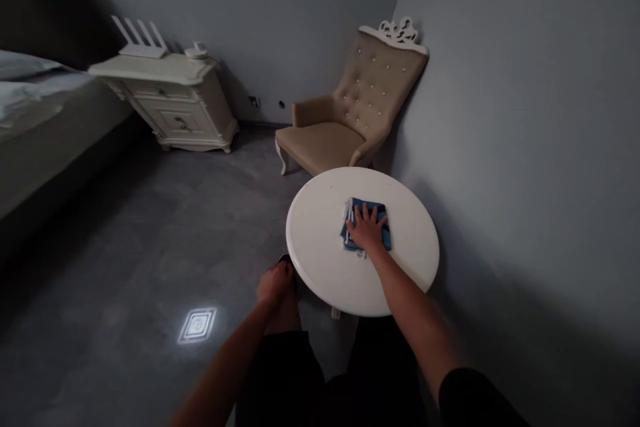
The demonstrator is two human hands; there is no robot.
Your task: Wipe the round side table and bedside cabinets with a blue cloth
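Observation:
My right hand (367,227) lies flat with its fingers spread on a folded blue cloth (386,235). The cloth, patterned in dark and light blue with some white, sits near the middle of a round white table (320,247). White edges of its layers show on the left side. My left hand (275,282) is curled closed beside the table's left front edge, over my leg. Its palm faces away, so whatever it may hold is hidden. A small dark thing, perhaps a shoe, shows just beyond its knuckles.
Behind the table stands a tan tufted armchair (320,143) against the walls. A white nightstand (185,113) carries a router (144,50) with several antennas and a small white object (197,51). A bed (55,127) is at left. Bright projected light (197,325) marks the floor.

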